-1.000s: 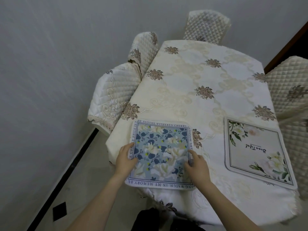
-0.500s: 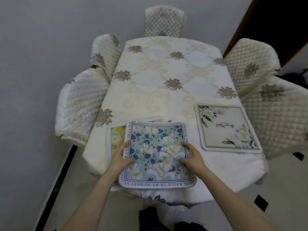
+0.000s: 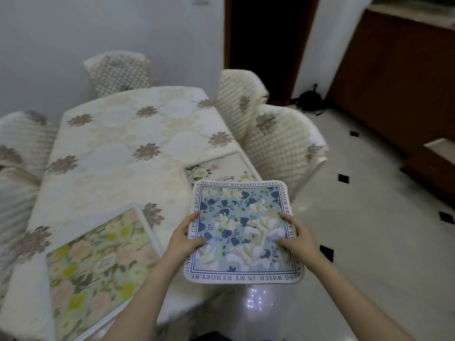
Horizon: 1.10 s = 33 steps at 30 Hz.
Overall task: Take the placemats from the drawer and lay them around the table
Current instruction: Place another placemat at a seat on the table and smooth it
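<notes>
We see left hand (image 3: 183, 236) and right hand (image 3: 296, 238) gripping blue floral square placemat (image 3: 242, 232) above table corner; yellow floral placemat (image 3: 98, 264) and white floral placemat (image 3: 219, 167) lie on cream embroidered tablecloth (image 3: 118, 148).

Near placemat (image 3: 242, 232): blue ground, white blossoms, navy leaves, dark lettering round a white border. Left placemat (image 3: 98, 264): yellow and peach flowers, white edge; far placemat (image 3: 219, 168): cream with green sprigs. Tabletop (image 3: 118, 153) cloth and quilted chair covers (image 3: 275, 146): ivory with brown rosettes.
</notes>
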### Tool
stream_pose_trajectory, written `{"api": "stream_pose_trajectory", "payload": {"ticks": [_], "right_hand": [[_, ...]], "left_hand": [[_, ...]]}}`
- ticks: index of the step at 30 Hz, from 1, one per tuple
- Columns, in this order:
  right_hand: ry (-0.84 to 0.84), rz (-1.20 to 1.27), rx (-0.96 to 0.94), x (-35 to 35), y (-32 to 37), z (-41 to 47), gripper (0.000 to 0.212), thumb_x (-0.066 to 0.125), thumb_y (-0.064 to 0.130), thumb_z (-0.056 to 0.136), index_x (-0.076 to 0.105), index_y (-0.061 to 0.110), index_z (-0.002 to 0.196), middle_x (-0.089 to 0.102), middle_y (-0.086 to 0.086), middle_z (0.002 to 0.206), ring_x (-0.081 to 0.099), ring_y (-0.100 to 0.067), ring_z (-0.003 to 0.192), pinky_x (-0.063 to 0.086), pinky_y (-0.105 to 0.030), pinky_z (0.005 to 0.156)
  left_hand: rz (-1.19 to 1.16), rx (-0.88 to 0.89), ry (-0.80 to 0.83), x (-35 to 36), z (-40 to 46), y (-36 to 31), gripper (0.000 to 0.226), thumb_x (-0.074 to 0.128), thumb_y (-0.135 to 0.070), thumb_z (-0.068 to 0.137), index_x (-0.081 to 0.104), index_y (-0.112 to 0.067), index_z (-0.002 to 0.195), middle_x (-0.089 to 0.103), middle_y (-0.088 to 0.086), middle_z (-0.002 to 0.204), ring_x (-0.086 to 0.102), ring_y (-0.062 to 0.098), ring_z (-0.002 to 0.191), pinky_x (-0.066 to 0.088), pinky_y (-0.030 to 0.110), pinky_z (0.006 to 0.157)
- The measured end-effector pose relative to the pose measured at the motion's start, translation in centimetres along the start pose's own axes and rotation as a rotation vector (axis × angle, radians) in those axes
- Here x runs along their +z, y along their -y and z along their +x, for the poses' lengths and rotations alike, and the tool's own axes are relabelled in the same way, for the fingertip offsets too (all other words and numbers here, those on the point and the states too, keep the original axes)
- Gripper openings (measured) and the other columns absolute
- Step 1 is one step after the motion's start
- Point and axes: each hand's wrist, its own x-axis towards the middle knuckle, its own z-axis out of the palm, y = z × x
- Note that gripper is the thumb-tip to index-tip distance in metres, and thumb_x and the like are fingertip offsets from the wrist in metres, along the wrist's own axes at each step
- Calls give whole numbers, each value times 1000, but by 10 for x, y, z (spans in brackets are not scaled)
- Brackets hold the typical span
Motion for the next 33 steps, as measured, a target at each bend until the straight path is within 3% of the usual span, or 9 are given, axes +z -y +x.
{"api": "stream_pose_trajectory", "payload": {"ticks": [5,9,14,17,19,24,29,33], "right_hand": [[-133,73,52,-102,-34,-20,64,72,-10,73,57,25,125,65,0,107,66,2,70,50,-12,58],[-291,119,70,-194,-65,-43,66,72,-11,70,59,25,124,66,-7,113,66,-11,80,54,-16,66],[-452,206,114,-272,-92,-74,69,70,-14,70,58,23,127,68,-5,111,68,-10,81,55,-19,66],[-528,254,152,-303,-105,-80,67,69,-13,71,60,29,124,68,-5,109,69,-15,84,56,-22,65],[-567,283,171,-318,-112,-77,67,69,-13,72,60,30,123,69,-7,108,69,-16,81,57,-24,64],[-623,303,186,-358,-117,-41,66,66,-14,74,60,29,125,68,1,108,70,-11,77,57,-24,63],[-631,317,179,-411,-110,32,66,66,-14,76,58,27,127,66,-3,110,71,-19,82,58,-27,61],[-620,298,162,-459,-88,108,65,67,-13,76,58,26,127,66,-2,110,70,-18,85,58,-27,62]], "left_hand": [[30,35,133,106,8,-29,73,70,10,72,52,-31,130,65,0,115,69,13,89,58,28,67],[71,67,283,210,18,-49,71,69,11,73,53,-30,128,66,5,115,70,12,84,57,28,67],[99,54,451,311,25,-69,68,67,14,75,53,-30,125,67,4,111,70,10,80,56,23,63],[171,89,531,356,41,-77,72,72,11,72,53,-31,128,66,3,116,69,17,92,58,31,74],[192,93,566,380,51,-82,73,72,11,72,53,-30,129,64,-1,115,68,17,95,58,29,75],[196,71,622,436,91,-100,72,71,10,74,51,-30,131,62,-2,115,68,17,91,57,23,67],[157,53,633,496,159,-125,71,68,12,75,50,-29,130,62,-1,114,68,17,89,57,23,64],[106,23,614,537,229,-151,71,67,12,76,51,-29,131,64,3,116,69,23,93,59,31,69]]}}
